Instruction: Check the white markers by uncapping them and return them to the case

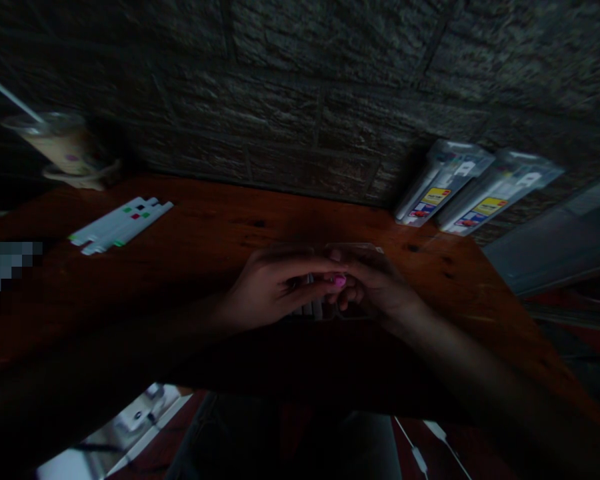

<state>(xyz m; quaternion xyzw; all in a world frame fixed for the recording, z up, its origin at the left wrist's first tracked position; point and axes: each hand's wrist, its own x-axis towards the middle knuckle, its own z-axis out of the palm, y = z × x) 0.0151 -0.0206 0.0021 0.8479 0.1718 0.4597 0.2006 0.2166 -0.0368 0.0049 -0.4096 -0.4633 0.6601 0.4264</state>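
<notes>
My left hand and my right hand meet above the table, fingertips touching. Between them shows the bright pink end of what looks like a marker, its body hidden by the fingers. Left thumb and forefinger pinch around it, while the right fingers curl in from the other side. Beneath both hands lies a clear plastic case, open, with several white sticks like markers in its left part. The hands cover much of the case, and the light is dim.
Several white markers with coloured ends lie side by side on the wooden table. A drink cup with a straw stands back left. Two labelled plastic marker cases lean against the stone wall. White cables hang below the edge.
</notes>
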